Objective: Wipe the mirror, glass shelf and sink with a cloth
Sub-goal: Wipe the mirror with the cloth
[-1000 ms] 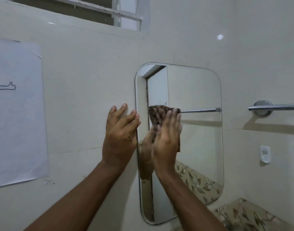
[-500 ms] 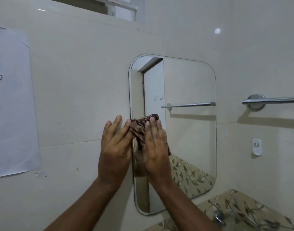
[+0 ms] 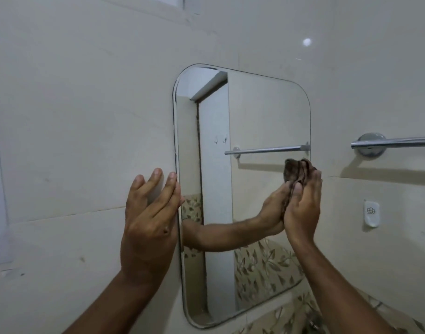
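both hands are raised to the wall: the left hand [image 3: 150,222] is laid flat and open on the pale tiled wall [image 3: 74,116], its fingertips touching the left edge of the frameless, round-cornered rectangular mirror [image 3: 254,112]. the right hand [image 3: 303,208] is pressed against the glass near the mirror's right edge, with a crumpled dark brown cloth [image 3: 297,171] gripped under its fingers and bunched above them. a chrome towel bar [image 3: 394,142] is fixed to the wall just right of the mirror, above a small white wall fitting [image 3: 371,213].

Two bare forearms, no sleeves in view. Left hand [image 3: 150,222] and right hand [image 3: 301,213] without rings, watch or gloves; nails short.
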The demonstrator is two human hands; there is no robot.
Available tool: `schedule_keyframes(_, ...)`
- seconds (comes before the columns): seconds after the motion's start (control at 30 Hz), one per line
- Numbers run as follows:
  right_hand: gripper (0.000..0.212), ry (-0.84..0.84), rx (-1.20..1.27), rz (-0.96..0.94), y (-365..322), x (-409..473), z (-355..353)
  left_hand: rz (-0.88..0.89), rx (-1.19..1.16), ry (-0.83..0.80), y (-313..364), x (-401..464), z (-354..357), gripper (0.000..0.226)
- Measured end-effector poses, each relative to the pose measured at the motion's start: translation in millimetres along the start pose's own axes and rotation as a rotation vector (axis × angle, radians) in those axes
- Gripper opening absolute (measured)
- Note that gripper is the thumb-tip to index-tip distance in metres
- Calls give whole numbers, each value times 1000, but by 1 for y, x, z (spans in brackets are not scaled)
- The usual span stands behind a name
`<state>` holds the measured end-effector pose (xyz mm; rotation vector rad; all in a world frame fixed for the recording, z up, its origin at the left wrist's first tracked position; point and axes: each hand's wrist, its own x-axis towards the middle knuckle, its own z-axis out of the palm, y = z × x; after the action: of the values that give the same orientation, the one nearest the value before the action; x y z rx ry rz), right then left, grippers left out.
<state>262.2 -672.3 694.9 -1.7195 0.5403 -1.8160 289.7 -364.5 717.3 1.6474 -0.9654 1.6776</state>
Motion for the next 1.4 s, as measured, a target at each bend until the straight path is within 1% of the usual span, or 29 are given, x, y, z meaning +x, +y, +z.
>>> schedule_keyframes(0.03,54,11,3,49,2,-4,1,-15,-8,-7,0,0,1,34)
schedule_keyframes(0.1,53,32,-1,123,-5,-22,3,35,7,-21,-1,-1,1,32)
schedule_keyframes(0.17,54,28,-4,123,-23,-48,7,63,26,-7,-3,-1,0,33)
schedule_keyframes(0.33,57,-66,64,-127,-96,-110,19,39,-7,-9,-4,0,-5,31)
schedule_keyframes(0.43,57,-125,66,-231,-136,-132,24,5,-45,-46,-4,2,-10,29)
schedule_keyframes(0.5,59,-154,28,-326,-151,-147,24,-37,-74,-88,1,2,-16,32)
schedule_keyframes(0.6,75,-213,-78,-509,-153,-169,19,-76,-82,-142,14,-4,-24,33)
schedule_keyframes(0.67,78,-255,-81,-543,-149,-176,15,-97,-100,-154,20,-12,-27,33)
schedule_keyframes(0.73,74,-268,-63,-553,-142,-179,11,-85,-105,-164,20,-19,-29,34)
schedule_keyframes(0.8,69,-284,-60,-574,-134,-180,9,-23,-83,-193,15,-28,-30,36)
schedule_keyframes(0.9,53,-290,-51,-601,-117,-179,4,90,-21,-218,0,-46,-29,35)
schedule_keyframes(1.03,52,-265,-85,-539,-83,-165,1,171,38,-179,-8,-53,-26,35)
schedule_keyframes(1.1,60,-243,-70,-442,-66,-148,-1,174,38,-155,-5,-52,-25,35)
schedule_keyframes(1.27,58,-133,-16,-181,-21,-91,-4,157,32,-169,-3,-56,-21,38)
schedule_keyframes(1.33,57,-94,-26,-55,2,-69,-6,154,39,-175,-4,-57,-20,39)
schedule_keyframes(1.4,57,-64,-36,29,22,-55,-9,155,42,-172,-3,-57,-19,39)
